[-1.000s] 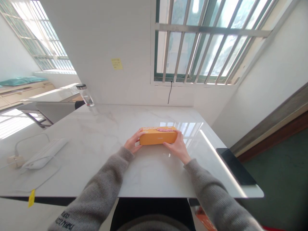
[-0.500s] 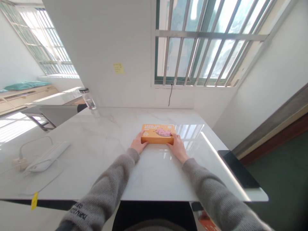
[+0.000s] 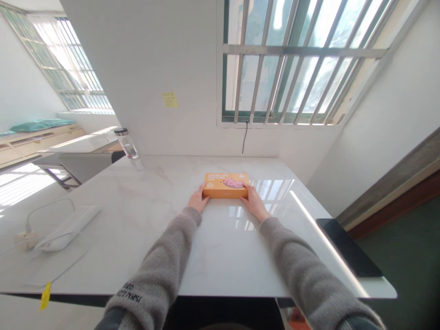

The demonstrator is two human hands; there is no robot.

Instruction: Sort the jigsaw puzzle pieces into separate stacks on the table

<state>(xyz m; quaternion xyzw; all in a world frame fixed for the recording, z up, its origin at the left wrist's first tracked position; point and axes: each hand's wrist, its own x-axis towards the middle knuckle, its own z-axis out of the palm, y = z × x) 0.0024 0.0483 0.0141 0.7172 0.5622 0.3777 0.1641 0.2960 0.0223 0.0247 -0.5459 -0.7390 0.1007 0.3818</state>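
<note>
An orange puzzle box (image 3: 220,185) with white lettering and a pink picture on its lid is at the middle of the white marbled table (image 3: 213,256). My left hand (image 3: 198,198) grips its left end, thumb at the near side. The right end is held by my right hand (image 3: 255,204), with fingers over the top corner and the thumb at the front edge. The box looks closed. Whether its underside touches the table I cannot tell.
A white power strip (image 3: 67,229) with a plug and cables lies at the left. At the right edge rests a dark flat tablet-like device (image 3: 349,247). A clear bottle (image 3: 127,144) stands at the back left corner. Behind the table is a wall with a barred window (image 3: 285,82).
Both hands have moved the puzzle box slightly farther from me across the table. My grip on its two ends stays the same. The camera view has shifted a little.
</note>
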